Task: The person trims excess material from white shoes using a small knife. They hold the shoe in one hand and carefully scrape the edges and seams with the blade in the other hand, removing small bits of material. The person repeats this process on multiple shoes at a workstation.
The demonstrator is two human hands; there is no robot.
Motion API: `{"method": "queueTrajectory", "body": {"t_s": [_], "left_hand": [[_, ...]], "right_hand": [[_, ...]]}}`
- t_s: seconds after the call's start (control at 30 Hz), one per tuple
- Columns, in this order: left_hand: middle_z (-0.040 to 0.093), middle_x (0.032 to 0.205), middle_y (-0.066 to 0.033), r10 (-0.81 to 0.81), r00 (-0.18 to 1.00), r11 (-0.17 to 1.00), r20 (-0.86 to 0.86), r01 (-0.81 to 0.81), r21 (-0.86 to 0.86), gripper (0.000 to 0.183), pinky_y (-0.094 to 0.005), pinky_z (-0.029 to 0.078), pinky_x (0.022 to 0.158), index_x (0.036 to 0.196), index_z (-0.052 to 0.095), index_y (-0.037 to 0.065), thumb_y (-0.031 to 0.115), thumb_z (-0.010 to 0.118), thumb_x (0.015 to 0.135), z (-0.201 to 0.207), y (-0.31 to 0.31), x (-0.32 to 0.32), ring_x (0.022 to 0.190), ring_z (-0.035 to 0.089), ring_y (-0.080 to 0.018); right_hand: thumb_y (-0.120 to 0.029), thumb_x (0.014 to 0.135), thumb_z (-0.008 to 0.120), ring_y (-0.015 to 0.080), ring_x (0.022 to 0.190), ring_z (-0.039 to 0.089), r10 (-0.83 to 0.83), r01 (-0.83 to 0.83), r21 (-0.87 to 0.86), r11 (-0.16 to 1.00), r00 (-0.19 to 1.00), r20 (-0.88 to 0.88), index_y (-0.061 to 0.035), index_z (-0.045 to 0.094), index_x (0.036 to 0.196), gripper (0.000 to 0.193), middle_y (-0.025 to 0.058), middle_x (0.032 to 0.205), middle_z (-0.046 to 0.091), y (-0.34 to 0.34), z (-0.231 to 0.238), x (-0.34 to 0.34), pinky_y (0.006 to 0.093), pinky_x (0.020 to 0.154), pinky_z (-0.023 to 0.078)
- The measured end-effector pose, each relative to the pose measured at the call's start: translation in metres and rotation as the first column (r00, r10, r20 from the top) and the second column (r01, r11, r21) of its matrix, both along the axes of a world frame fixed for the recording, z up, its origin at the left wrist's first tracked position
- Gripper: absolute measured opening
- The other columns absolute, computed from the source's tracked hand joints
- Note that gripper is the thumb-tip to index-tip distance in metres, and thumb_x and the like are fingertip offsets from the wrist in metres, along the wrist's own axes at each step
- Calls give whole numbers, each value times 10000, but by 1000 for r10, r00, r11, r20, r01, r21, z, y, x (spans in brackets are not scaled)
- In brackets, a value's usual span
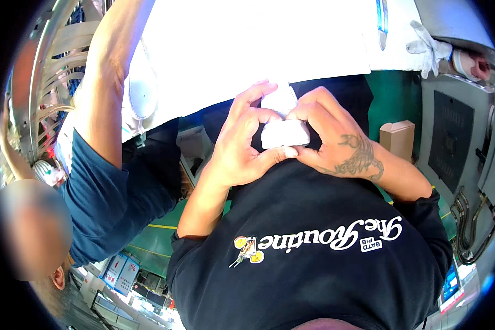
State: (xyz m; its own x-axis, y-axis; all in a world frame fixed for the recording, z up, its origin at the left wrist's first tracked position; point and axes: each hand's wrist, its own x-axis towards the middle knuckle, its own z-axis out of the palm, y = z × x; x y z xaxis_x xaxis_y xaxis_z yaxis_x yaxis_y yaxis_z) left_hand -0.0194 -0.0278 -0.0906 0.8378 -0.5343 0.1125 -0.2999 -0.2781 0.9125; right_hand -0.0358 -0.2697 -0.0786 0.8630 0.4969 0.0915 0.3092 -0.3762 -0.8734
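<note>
Both hands are closed on one small white piece (285,133), which is held up between the person's chest and the near edge of the brightly lit desk (247,44). The left hand (245,132) pinches it from the left, with the thumb along its lower side and a finger laid over the top; the right hand (335,132) grips it from the other side, with bent fingers above and the thumb below, near the left thumb. A pale narrower part shows beyond the fingers, toward the desk; whether it belongs to the same piece cannot be told. As for progress, the piece is taken up and in handling, apparently midway: it is not yet set down or let go, and the fingers hide too much to show whether anything about it is finished. To the left, a co-worker's forearm (102,77) reaches over the desk, with a rounded white thing (142,91) beside it. At the right lie a white glove (426,48) and a slim blue-and-white object (381,25); a tan box (397,140) stands lower down.
</note>
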Motion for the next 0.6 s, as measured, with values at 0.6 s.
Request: {"method": "queueTrajectory", "body": {"t_s": [0.6], "left_hand": [[673,1336,-191,3,1000,991,23,-6,136,657,-433,614,914,872,585,45,392,1042,551,13,-2,29,1220,702,-372]], "right_hand": [[-194,797,891,306,707,558,230,-235,123,964,972,48,-39,511,987,452,125,904,491,7,-13,59,403,605,455]]}}
